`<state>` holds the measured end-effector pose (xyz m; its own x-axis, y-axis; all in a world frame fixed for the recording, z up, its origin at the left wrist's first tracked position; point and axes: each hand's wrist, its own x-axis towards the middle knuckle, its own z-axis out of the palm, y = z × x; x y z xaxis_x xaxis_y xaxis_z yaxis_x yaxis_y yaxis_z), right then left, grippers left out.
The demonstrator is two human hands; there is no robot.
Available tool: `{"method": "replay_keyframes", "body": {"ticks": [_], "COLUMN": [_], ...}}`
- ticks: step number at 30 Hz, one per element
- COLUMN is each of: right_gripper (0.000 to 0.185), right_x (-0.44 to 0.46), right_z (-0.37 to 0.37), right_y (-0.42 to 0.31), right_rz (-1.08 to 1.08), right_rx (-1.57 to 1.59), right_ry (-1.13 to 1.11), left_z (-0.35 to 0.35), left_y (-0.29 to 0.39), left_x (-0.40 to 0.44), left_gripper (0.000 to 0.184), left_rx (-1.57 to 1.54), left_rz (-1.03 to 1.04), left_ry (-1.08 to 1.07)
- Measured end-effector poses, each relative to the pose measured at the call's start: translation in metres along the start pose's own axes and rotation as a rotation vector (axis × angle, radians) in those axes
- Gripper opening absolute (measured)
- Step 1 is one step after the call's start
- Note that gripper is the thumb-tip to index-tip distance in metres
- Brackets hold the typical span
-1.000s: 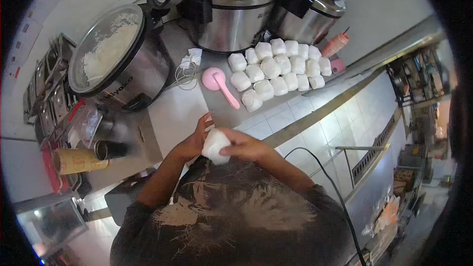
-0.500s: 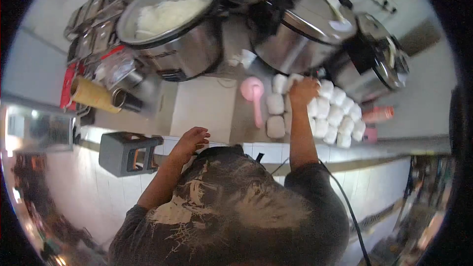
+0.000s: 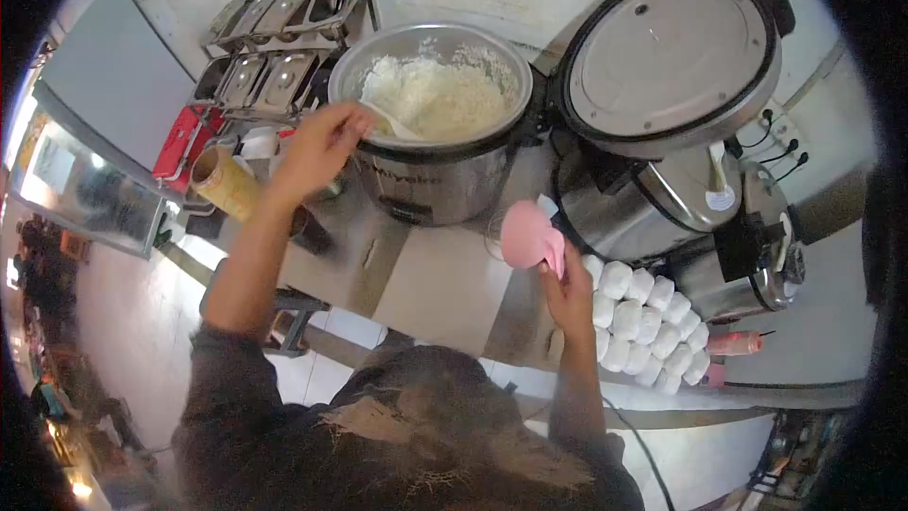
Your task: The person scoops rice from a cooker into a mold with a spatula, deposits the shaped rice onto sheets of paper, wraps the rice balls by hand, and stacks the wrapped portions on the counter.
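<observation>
At the left rim of the open rice cooker [image 3: 437,178], my left hand [image 3: 320,144] is closed on a white rice paddle [image 3: 395,123]. Its blade rests by the cooked rice [image 3: 445,95] inside the pot. My right hand [image 3: 567,298] grips a pink scoop [image 3: 526,235] by its handle, with the round bowl raised over the counter in front of the cooker. Rows of white wrapped bundles [image 3: 648,324] sit just right of my right hand, partly hidden by it.
A second large cooker [image 3: 605,199] stands to the right, behind the first cooker's raised lid [image 3: 676,57]. Beyond it is a smaller cooker [image 3: 728,274]. Metal lidded trays [image 3: 274,76] stand on a rack at back left, near a yellow roll [image 3: 225,185]. A pink bottle [image 3: 736,343] lies far right.
My left hand has risen to the cooker and taken hold of the paddle. My right hand has left the white bundles and picked up the pink scoop. The view has shifted upward.
</observation>
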<state>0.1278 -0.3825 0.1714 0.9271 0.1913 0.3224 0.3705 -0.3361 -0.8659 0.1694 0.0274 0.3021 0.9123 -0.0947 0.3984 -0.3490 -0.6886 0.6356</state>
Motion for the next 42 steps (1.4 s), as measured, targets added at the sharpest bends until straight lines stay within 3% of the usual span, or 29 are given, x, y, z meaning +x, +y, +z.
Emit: {"method": "replay_keyframes", "body": {"ticks": [3, 5, 6, 8, 12, 14, 18, 20, 22, 23, 24, 26, 27, 29, 31, 32, 34, 36, 39, 40, 42], "right_gripper": [0.047, 0.049, 0.051, 0.058, 0.064, 0.063, 0.062, 0.056, 0.05, 0.048, 0.048, 0.059, 0.059, 0.06, 0.058, 0.054, 0.05, 0.04, 0.033, 0.033, 0.031], "right_x": [0.047, 0.074, 0.087, 0.112, 0.16, 0.189, 0.28, 0.321, 0.348, 0.36, 0.372, 0.396, 0.404, 0.414, 0.409, 0.404, 0.403, 0.412, 0.4, 0.391, 0.374], "right_z": [0.013, 0.026, 0.034, 0.041, 0.044, 0.051, 0.088, 0.116, 0.149, 0.166, 0.181, 0.21, 0.22, 0.238, 0.232, 0.23, 0.228, 0.231, 0.222, 0.217, 0.204], "right_y": [-0.051, -0.07, -0.082, -0.101, -0.144, -0.169, -0.165, -0.168, -0.167, -0.159, -0.146, -0.116, -0.105, -0.079, -0.046, -0.04, -0.023, -0.008, -0.011, -0.021, -0.043], "right_rz": [-0.08, -0.105, -0.139, -0.192, -0.373, -0.204, -0.322, -0.339, -0.383, -0.426, -0.421, -0.639, -0.646, -0.414, -0.529, -0.476, -0.426, -0.303, -0.437, -0.432, -0.322], "right_rx": [-0.004, -0.061, -0.099, -0.127, -0.4, -0.624, -0.972, -1.167, -1.241, -1.212, -1.214, -1.041, -1.046, -1.201, -1.166, -1.079, -0.989, -1.094, -1.048, -1.054, -1.163], "right_ry": [0.051, 0.063, 0.122, 0.187, 0.214, 0.034, -0.164, -0.33, -0.486, -0.53, -0.531, -0.628, -0.624, -0.709, -0.721, -0.72, -0.725, -0.832, -0.848, -0.853, -1.087], "left_z": [-0.002, 0.02, 0.029, 0.045, 0.068, 0.062, 0.041, 0.028, -0.024, -0.027, -0.053, -0.094, -0.109, -0.127, -0.135, -0.131, -0.114, -0.089, -0.052, -0.043, -0.023], "left_y": [-0.054, -0.075, -0.072, -0.066, -0.102, -0.097, -0.107, -0.145, -0.084, -0.118, -0.088, -0.067, -0.06, -0.061, -0.069, -0.068, -0.069, -0.076, -0.075, -0.071, -0.071], "left_x": [0.097, 0.149, 0.159, 0.171, 0.193, 0.194, 0.193, 0.184, 0.158, 0.157, 0.136, 0.108, 0.091, 0.064, 0.044, 0.032, 0.006, -0.012, -0.021, -0.021, -0.026], "left_gripper": [0.013, 0.02, 0.02, 0.03, 0.031, 0.038, 0.026, 0.018, 0.023, 0.025, 0.028, 0.028, 0.028, 0.029, 0.032, 0.032, 0.028, 0.025, 0.021, 0.02, 0.019], "left_rx": [0.402, 0.83, 0.824, 1.139, 1.278, 1.293, 1.177, 0.697, 0.697, 0.695, 0.659, 0.662, 0.661, 0.66, 0.553, 0.55, 0.342, 0.249, 0.135, 0.009, -0.129], "left_rz": [0.3, 0.171, 0.185, -0.041, 0.159, 0.367, 0.287, 0.494, 0.34, 0.445, 0.426, 0.292, 0.213, 0.138, 0.041, 0.04, -0.171, -0.365, -0.442, -0.425, -0.404], "left_ry": [-0.377, -0.916, -0.906, -1.123, -1.305, -1.292, -1.214, -0.74, -0.672, -0.654, -0.509, -0.489, -0.405, -0.321, -0.213, -0.212, 0.011, -0.146, -0.12, -0.015, 0.092]}}
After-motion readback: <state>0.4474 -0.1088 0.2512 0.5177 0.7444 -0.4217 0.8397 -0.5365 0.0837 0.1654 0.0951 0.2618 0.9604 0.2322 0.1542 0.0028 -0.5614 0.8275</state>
